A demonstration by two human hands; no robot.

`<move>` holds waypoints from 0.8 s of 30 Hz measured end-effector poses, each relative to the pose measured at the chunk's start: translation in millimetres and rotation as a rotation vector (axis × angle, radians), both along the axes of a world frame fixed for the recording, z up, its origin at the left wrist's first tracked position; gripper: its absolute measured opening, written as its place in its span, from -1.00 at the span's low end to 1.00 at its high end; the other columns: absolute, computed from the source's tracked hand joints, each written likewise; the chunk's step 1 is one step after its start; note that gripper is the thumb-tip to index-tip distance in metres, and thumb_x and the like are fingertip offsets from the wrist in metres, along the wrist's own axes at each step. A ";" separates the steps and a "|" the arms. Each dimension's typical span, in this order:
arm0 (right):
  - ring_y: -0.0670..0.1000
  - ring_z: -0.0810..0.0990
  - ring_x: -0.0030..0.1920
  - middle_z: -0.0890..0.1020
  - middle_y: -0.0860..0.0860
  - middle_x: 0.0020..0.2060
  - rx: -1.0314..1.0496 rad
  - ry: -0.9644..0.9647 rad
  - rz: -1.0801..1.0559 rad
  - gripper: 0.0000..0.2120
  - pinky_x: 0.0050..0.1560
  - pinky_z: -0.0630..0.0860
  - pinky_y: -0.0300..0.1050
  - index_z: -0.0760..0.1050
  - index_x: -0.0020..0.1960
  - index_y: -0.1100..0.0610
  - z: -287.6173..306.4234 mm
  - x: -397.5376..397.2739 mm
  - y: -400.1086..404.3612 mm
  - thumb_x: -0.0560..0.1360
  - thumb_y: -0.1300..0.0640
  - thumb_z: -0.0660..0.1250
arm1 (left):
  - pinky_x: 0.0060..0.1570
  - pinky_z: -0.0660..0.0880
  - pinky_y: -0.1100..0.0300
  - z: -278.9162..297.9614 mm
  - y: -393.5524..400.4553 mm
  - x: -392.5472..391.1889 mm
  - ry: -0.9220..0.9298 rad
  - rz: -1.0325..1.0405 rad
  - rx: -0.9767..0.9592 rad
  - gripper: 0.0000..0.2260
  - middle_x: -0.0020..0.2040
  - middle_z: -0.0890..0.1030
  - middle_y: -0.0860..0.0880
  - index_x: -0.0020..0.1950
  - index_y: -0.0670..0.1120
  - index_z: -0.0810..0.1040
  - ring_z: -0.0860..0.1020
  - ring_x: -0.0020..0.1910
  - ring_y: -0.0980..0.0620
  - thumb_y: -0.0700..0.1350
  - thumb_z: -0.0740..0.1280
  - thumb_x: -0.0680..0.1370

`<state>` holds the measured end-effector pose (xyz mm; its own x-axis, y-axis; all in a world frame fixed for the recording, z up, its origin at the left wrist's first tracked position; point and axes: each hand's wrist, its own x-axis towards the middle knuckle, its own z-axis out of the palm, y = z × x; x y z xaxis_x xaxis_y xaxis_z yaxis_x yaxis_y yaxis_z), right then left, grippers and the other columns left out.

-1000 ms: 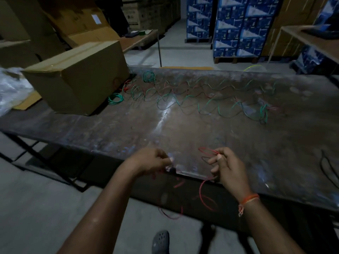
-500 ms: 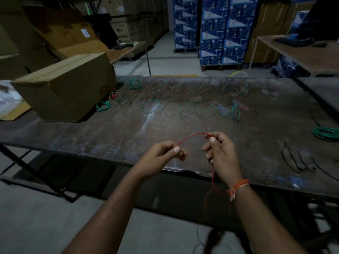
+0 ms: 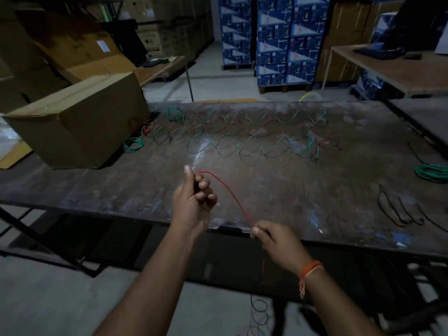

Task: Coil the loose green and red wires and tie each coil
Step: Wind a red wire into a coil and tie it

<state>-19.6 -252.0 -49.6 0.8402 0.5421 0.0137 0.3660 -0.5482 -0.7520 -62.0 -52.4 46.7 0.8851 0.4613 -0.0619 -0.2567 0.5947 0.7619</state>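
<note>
Wire in hand: red wire (image 3: 230,195), thin and light, judged bendy but a bit springy, so it may pop out of a loop if let go.
Where it is: just above the near edge of the bench (image 3: 339,180), stretched between the two hands.
Right hand (image 3: 276,241): fingers curled, pinching the wire low down by the near edge; the rest of the wire hangs below it toward the floor.
Left hand (image 3: 194,204): fist closed round the top end of the wire, thumb up, a little farther in over the bench.
Which way it points: long line runs from the near right up to the far left, with a small bend at the top by the left hand.
Best place to hold: probably pinch it near an end and slide along, keeping loops pressed so they do not spring open.
Loose wires (image 3: 242,139): green and red wavy ones lie across the far half of the bench, running left to right, not coiled yet.
Green coils (image 3: 132,144): one near the cardboard box (image 3: 80,124) at the left side, one at the far edge, one at the right edge.
</note>
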 end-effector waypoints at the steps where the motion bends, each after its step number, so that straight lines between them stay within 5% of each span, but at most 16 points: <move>1: -0.07 0.57 -0.21 0.60 -0.05 -0.30 -0.028 -0.028 -0.007 -0.78 -0.08 0.50 -0.04 0.57 -0.11 0.03 1.2 0.7 1.6 0.67 0.06 0.23 | -0.36 0.37 0.31 -1.6 1.7 -0.3 -0.021 -0.003 -0.029 -0.72 -0.34 0.47 0.07 -0.17 -0.02 0.49 0.33 -0.50 0.22 0.13 0.25 0.63; 5: -0.03 0.58 -0.20 0.62 0.01 -0.26 -0.150 -0.071 0.006 -0.77 -0.09 0.49 -0.04 0.57 -0.08 0.03 12.4 3.1 6.5 0.67 0.04 0.21 | -0.33 0.35 0.26 -9.7 8.6 -0.7 -0.048 -0.013 0.054 -0.76 -0.24 0.51 0.04 -0.06 -0.04 0.54 0.41 -0.38 0.16 0.08 0.22 0.66; 11: -0.07 0.59 -0.20 0.64 -0.03 -0.22 -0.279 -0.119 0.308 -0.75 -0.09 0.54 -0.05 0.60 0.00 0.03 34.9 -15.5 19.6 0.65 -0.06 0.21 | -0.53 0.16 0.32 -15.2 28.3 6.4 0.069 0.005 0.044 -0.66 -0.39 0.32 0.09 -0.14 -0.03 0.46 0.23 -0.53 0.19 0.20 0.18 0.65; 15: -0.07 0.57 -0.18 0.63 -0.01 -0.21 -0.134 -0.228 0.415 -0.74 -0.08 0.51 -0.02 0.59 -0.06 0.09 58.8 -26.4 33.6 0.63 -0.01 0.20 | -0.48 0.19 0.33 -33.0 28.8 8.1 0.094 -0.123 0.223 -0.81 -0.35 0.38 0.05 0.04 -0.12 0.47 0.27 -0.47 0.18 -0.03 0.17 0.70; 21: -0.14 0.48 -0.22 0.49 -0.10 -0.26 0.113 -0.414 0.333 -0.88 -0.17 0.42 -0.23 0.57 -0.10 0.12 77.0 -18.9 47.8 0.59 0.14 0.32 | -0.36 0.38 0.19 -48.7 34.9 3.3 0.077 -0.328 0.615 -0.69 -0.37 0.50 -0.05 -0.13 -0.13 0.41 0.43 -0.38 0.00 -0.01 0.10 0.73; 24: -0.07 0.54 -0.21 0.56 -0.06 -0.24 0.219 -0.485 0.169 -0.93 -0.20 0.48 -0.13 0.61 -0.08 0.10 78.9 -13.6 56.4 0.57 0.14 0.39 | -0.49 0.26 0.27 -46.3 34.4 -0.6 0.055 -0.441 0.656 -0.63 -0.46 0.34 -0.04 -0.22 -0.13 0.38 0.30 -0.51 0.07 0.03 0.11 0.72</move>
